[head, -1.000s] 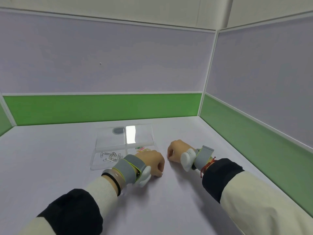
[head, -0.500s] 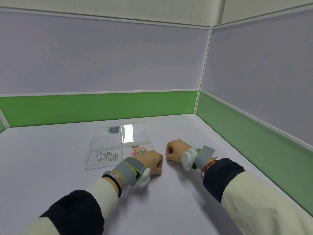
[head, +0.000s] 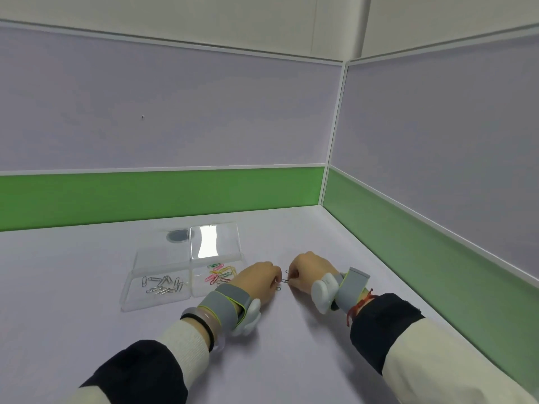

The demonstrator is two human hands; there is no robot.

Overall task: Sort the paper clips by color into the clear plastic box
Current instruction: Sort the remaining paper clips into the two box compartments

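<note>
A clear plastic box (head: pixel 128 298) lies open on the white table, its lid (head: pixel 214 243) folded back behind it. Several silver paper clips (head: pixel 163 285) lie in its left compartment and several coloured paper clips (head: pixel 220 274) in its right one. My left hand (head: pixel 258 282) and my right hand (head: pixel 307 271) rest on the table just right of the box, both with curled fingers, knuckle to knuckle. Between them are small silver paper clips (head: pixel 284 282); each hand pinches at them. How many clips there are I cannot tell.
Green and grey partition walls (head: pixel 437 228) close the table at the back and right. A dark round spot (head: pixel 176 236) shows through the lid's left half. Both wrists carry grey straps with white sensor units.
My hands have come closer together, and silver clips now show between their fingertips. The view has shifted a little to the right; the box and its clips have stayed put.
</note>
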